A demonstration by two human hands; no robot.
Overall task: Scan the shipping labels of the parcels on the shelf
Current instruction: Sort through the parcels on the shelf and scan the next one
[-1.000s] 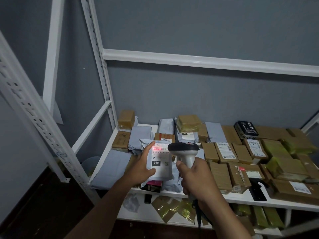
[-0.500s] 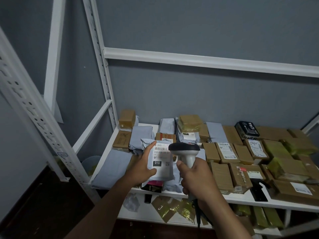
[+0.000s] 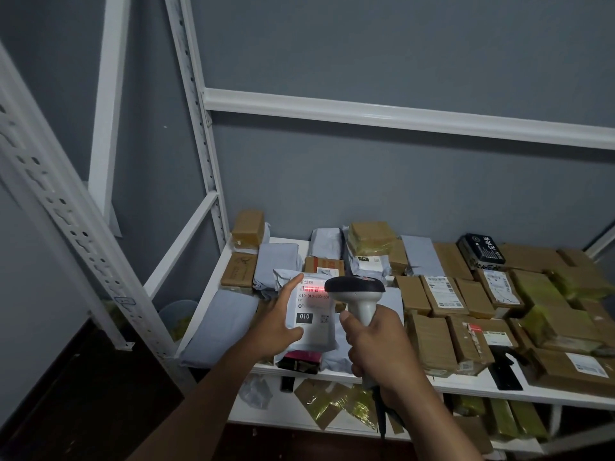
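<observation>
Glowing red across the barcode, a scan line lies on the label (image 3: pixel 311 306) of a white mailer (image 3: pixel 312 331), top edge of the print. Label reads "010" in a black box lower down; smaller text too fine to read. Mailer is held tilted up above the front left part of the shelf (image 3: pixel 466 387), over a pink-and-black item (image 3: pixel 301 359) and grey bags.

Left hand (image 3: pixel 278 322) holds the mailer by its left edge: thumb curled over the lower face, fingers up along the side, one fingertip showing at the top left corner.

Right hand (image 3: pixel 377 344) is wrapped around the grip of a scanner (image 3: pixel 357 294), fingers closed, thumb up the near side of the handle. Scanner head is dark, handle pale, head just right of the label and pointed at it. Its cable (image 3: pixel 381 414) hangs below the hand.

Shelf surface is white, crowded. Grey bags (image 3: pixel 219 327) lie at left and rear. Brown boxes (image 3: pixel 432 344) fill centre and right, several with white labels facing up. Yellow-taped parcels (image 3: pixel 562 314) sit at far right. A black box (image 3: pixel 481 249) with white print rests at the rear right. A flat black item (image 3: pixel 506 371) lies at the front edge, right of the hand.

Lower shelf (image 3: pixel 283 414) holds more yellow-taped packets (image 3: pixel 336 402). White slotted uprights (image 3: pixel 196 128) and a crossbar (image 3: pixel 399 116) frame the rack against a grey wall (image 3: pixel 399 44).
</observation>
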